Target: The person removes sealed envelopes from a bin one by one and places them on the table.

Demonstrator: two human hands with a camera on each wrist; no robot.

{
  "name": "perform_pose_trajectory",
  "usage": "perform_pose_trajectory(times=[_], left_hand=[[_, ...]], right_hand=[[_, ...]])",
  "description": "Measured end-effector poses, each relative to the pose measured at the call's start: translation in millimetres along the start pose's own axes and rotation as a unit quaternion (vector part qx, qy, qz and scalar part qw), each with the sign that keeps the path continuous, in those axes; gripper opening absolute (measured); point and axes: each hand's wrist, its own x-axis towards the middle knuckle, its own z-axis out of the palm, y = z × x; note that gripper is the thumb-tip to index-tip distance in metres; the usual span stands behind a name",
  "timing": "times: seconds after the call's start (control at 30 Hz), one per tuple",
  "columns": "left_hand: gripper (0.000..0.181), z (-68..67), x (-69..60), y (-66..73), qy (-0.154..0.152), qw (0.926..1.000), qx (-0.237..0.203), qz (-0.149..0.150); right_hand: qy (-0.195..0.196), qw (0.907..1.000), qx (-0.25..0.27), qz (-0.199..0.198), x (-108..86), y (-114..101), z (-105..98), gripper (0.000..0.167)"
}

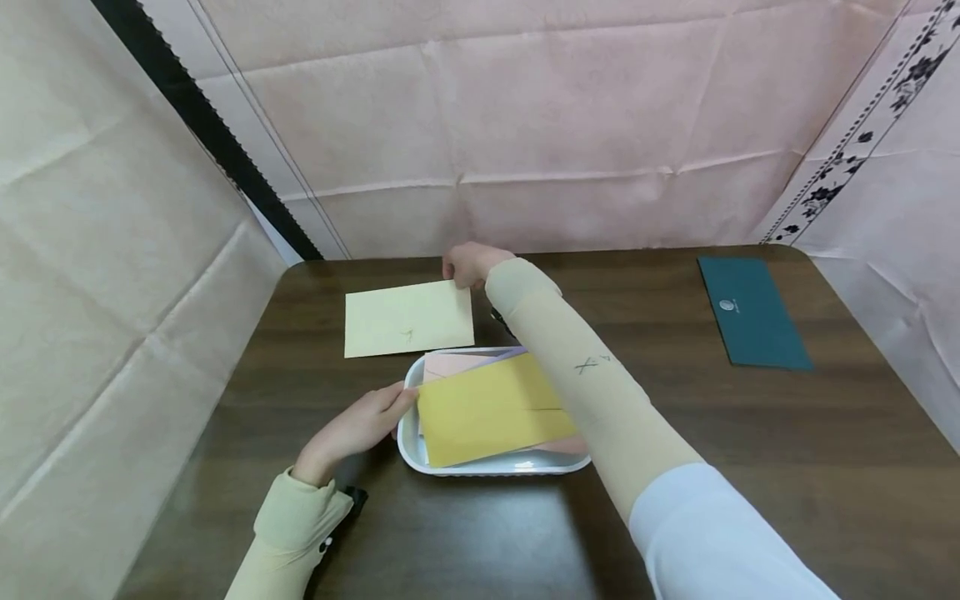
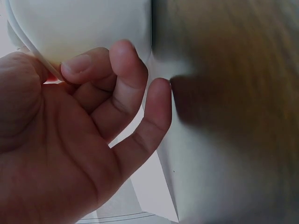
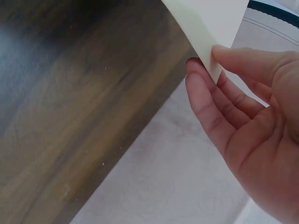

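My right hand pinches the corner of a pale yellow envelope between thumb and fingers, as the right wrist view shows closely. This envelope lies flat in the head view, just behind a white tray, and bears a small mark. Flat paper pieces lie stacked in the tray: a yellow envelope on top, with pink paper and a purple edge below it. At the tray's left end, my left hand grips the rim; thumb and index finger close on it in the left wrist view.
A dark teal envelope with a round pale emblem lies at the right of the brown wooden table. Pale cloth sheets hang behind the table and at both sides. My right forearm crosses over the tray's right end and hides it.
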Motion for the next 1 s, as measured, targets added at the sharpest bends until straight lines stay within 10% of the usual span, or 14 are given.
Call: perform_pose_trajectory(times=[0.57, 1.0], left_hand=[[0.039, 6.4, 6.0, 4.0, -0.006, 1.0000, 0.001, 0.004], [0.042, 1.9, 2.5, 0.6, 0.006, 1.0000, 0.006, 0.002]], right_hand=[[-0.035, 0.9976, 0.017, 0.058, 7.7, 10, 23, 0.031], [-0.048, 0.9982, -0.022, 0.028, 22.3, 5, 29, 0.022]])
